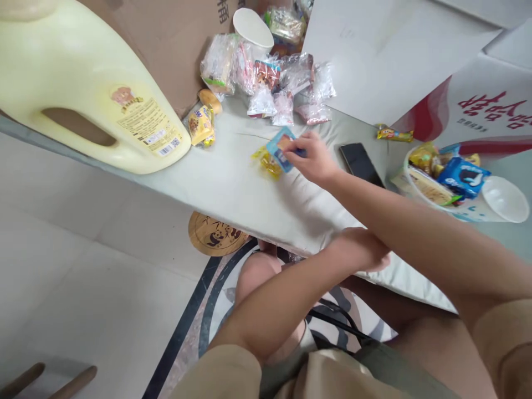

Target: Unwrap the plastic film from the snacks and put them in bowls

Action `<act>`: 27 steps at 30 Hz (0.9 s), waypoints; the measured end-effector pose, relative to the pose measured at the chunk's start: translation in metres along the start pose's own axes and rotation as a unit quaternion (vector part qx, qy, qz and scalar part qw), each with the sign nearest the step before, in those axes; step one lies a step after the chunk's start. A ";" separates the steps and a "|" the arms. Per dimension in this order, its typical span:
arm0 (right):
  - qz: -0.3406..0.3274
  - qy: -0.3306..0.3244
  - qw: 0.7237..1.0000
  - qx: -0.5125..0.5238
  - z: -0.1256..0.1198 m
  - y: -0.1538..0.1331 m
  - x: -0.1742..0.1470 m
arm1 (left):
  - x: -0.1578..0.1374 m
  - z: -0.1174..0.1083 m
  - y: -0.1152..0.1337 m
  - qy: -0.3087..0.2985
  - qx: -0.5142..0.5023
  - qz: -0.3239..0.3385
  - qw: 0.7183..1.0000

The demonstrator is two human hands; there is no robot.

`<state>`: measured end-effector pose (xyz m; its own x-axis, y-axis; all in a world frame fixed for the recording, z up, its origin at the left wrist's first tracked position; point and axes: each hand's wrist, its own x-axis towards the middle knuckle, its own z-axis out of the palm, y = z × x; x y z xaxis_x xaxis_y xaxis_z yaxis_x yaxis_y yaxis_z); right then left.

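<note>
My right hand [311,156] is closed on a small blue snack packet [279,147], pinched between thumb and fingers above the pale cloth-covered surface. A yellow snack packet [268,162] shows just behind and below it; whether they touch, I cannot tell. My left hand [366,249] rests near the front edge, partly under my right forearm, its fingers mostly hidden. Past my right hand, a heap of clear-wrapped snack packets [285,83] lies around a white cup [253,33]. To the left of the heap sits a yellow snack packet [201,126].
A large pale yellow jug [137,144] stands at the left. Right of my hand lies a black phone [361,162]. Farther right, a clear tub [415,183] holds several snacks, with a white cup [505,199] beside it. White boxes [386,55] stand behind. A round wooden stool [216,235] is below.
</note>
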<state>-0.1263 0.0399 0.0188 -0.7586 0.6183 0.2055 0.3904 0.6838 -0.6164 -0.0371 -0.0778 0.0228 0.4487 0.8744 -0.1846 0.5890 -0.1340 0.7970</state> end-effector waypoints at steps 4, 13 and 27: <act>0.046 0.137 0.990 -0.010 -0.074 0.031 -0.089 | -0.008 0.002 0.003 -0.012 0.054 0.013 0.998; 0.166 0.369 0.907 -0.120 -0.121 0.036 -0.283 | 0.012 0.008 0.009 0.073 -0.446 0.033 0.891; 0.226 0.273 0.932 0.078 -0.154 0.081 -0.313 | 0.046 0.027 0.006 0.171 -0.459 -0.075 0.869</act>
<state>0.2235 -0.0384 0.0216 -0.1408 0.9635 0.2278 0.4934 0.2678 -0.8275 0.0051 -0.0504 0.0038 0.0940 0.9586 -0.2688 -0.2308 0.2836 0.9307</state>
